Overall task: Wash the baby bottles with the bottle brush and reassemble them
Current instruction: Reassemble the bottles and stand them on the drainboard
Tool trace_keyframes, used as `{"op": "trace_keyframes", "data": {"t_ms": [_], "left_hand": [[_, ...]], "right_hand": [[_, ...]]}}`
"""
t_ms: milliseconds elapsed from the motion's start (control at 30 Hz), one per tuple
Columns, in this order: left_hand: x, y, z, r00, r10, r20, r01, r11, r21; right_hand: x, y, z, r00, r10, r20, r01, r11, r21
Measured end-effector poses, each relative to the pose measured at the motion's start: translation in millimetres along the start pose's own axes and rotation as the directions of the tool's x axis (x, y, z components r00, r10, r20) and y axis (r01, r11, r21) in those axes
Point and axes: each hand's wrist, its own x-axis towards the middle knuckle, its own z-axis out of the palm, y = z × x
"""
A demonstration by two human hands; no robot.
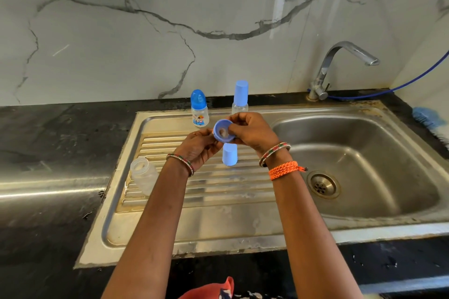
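My right hand (252,130) grips a blue bottle collar ring (222,132) above the draining board, its open underside facing me with the teat inside. My left hand (199,147) touches the ring's left edge with curled fingers. A light blue cap (229,154) stands on the draining board just below the ring. An open clear bottle body (143,176) lies on its side at the board's left edge. Two assembled bottles stand at the back: a short one with a blue dome cap (199,111) and a taller one with a light blue cap (240,97). A blue brush (428,120) lies at the far right.
The steel sink basin (388,158) with its drain (322,185) is on the right, and the tap (340,65) stands behind it with a blue hose (413,79). Black countertop (48,148) surrounds the sink. A marble wall rises at the back.
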Motion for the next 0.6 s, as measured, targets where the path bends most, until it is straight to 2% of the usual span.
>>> {"op": "trace_keyframes", "data": {"t_ms": [67, 200, 300, 367, 433, 500, 600], "left_hand": [[-4, 2, -1, 0.998, -0.039, 0.038, 0.039, 0.999, 0.018], [-9, 3, -2, 0.997, -0.075, 0.024, 0.074, 0.997, 0.007], [-10, 4, 0, 0.997, -0.068, -0.039, 0.066, 0.997, -0.050], [-11, 5, 1, 0.998, -0.046, -0.039, 0.044, 0.998, -0.042], [-13, 6, 2, 1.000, 0.002, 0.000, -0.002, 0.999, 0.049], [-13, 4, 6, 0.996, 0.085, -0.027, -0.080, 0.985, 0.150], [-9, 3, 12, 0.964, 0.222, -0.147, -0.169, 0.938, 0.304]], "right_hand": [[1, -1, -4, 0.999, -0.019, 0.047, 0.020, 1.000, -0.019], [1, 1, -4, 0.997, 0.007, 0.072, -0.002, 0.998, -0.067], [4, 6, -3, 1.000, 0.015, -0.013, -0.015, 0.999, -0.048], [5, 12, -1, 0.993, -0.008, -0.122, -0.002, 0.997, -0.082], [7, 19, 1, 0.974, -0.028, -0.226, -0.004, 0.990, -0.138], [6, 22, 4, 0.960, -0.050, -0.277, 0.006, 0.987, -0.159], [8, 19, 1, 0.968, -0.141, -0.205, 0.086, 0.963, -0.255]]}}
